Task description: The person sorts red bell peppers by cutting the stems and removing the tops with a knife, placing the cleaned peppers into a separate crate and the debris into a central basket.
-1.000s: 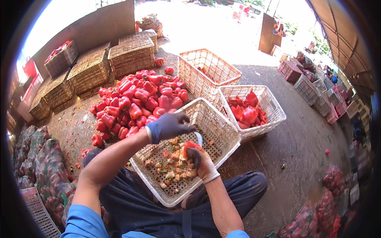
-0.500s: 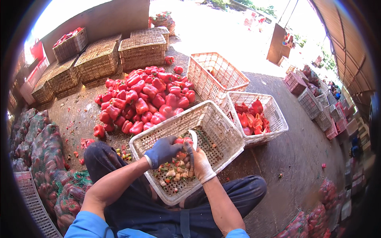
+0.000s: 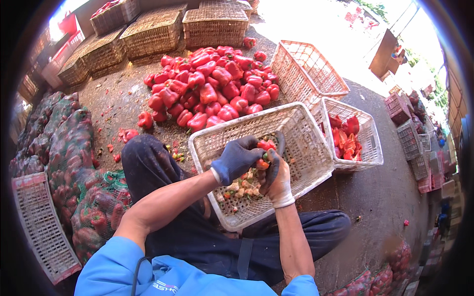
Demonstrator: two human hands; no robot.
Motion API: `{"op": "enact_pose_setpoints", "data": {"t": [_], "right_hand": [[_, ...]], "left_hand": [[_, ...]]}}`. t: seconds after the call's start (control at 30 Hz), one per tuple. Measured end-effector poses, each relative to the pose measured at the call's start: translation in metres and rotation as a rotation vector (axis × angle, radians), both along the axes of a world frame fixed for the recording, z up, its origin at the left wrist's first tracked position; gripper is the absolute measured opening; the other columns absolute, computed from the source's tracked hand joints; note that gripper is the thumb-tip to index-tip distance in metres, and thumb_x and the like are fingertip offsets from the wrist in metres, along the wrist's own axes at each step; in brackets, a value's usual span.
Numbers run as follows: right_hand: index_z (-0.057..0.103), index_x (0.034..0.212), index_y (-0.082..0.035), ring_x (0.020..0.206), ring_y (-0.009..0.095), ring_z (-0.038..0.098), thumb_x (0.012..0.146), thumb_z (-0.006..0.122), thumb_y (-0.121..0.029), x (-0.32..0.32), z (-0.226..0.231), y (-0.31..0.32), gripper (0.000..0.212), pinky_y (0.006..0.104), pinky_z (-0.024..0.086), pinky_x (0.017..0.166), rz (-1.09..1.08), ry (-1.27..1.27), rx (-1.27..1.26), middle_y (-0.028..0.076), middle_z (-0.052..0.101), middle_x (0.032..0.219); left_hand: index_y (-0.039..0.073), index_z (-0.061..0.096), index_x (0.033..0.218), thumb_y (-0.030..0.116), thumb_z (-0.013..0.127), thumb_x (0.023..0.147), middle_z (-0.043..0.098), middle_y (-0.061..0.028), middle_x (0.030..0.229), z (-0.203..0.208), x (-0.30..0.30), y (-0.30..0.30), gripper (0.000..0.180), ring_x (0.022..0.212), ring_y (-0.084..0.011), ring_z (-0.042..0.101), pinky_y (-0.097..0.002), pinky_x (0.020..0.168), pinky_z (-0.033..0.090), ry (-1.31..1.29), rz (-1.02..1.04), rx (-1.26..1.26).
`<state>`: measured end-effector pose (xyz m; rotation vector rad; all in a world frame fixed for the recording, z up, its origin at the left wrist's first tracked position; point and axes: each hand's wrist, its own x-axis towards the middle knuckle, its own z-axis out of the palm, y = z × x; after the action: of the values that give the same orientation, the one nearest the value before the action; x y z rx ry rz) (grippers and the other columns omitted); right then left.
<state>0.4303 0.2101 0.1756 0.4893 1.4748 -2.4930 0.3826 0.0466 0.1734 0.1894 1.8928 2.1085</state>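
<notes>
A red pepper is held between both hands above a pale plastic crate. My left hand, in a blue-grey glove, is closed around the pepper's left side. My right hand, in a dark-fingered glove with a white cuff, closes on a curved knife and meets the pepper from the right. The blade looks dark here, and its handle is hidden in the fist. Below the hands, pale cores and green-orange scraps lie in the crate, which tilts between my legs.
A heap of whole red peppers lies on the ground ahead. To the right stand a crate with cut red pieces and another crate. Mesh sacks of peppers and a grey crate line the left. Stacked crates stand behind.
The view has shifted, so the scene sits further right and higher. The knife has turned from a bright upright blade to a dark one beside the pepper; my hands have turned the pepper.
</notes>
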Motion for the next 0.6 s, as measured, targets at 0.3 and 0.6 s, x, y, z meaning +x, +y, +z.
{"op": "enact_pose_setpoints", "data": {"t": [0.3,0.6], "right_hand": [[0.067,0.118,-0.013,0.049,0.009,0.052,0.103,0.07,-0.051,-0.001,0.015,0.01,0.04,0.0249,0.037,0.04,0.128,-0.065,-0.05,-0.001,0.062,0.074],[0.067,0.121,0.0,0.097,0.01,0.067,0.096,0.079,-0.01,-0.008,-0.001,0.006,0.03,0.0293,0.055,0.089,0.266,0.271,0.434,0.006,0.074,0.106]], "left_hand": [[0.007,0.07,0.104,0.026,0.066,0.107,0.063,-0.0017,0.07,0.011,-0.009,-0.021,0.02,0.049,-0.0095,0.051,-0.0265,0.043,0.036,-0.309,0.013,0.17],[0.006,0.075,0.115,0.048,0.07,0.103,0.061,0.0018,0.073,0.005,-0.022,-0.028,0.044,0.056,-0.0074,0.056,-0.0261,0.048,0.042,-0.134,-0.261,-0.329]]}}
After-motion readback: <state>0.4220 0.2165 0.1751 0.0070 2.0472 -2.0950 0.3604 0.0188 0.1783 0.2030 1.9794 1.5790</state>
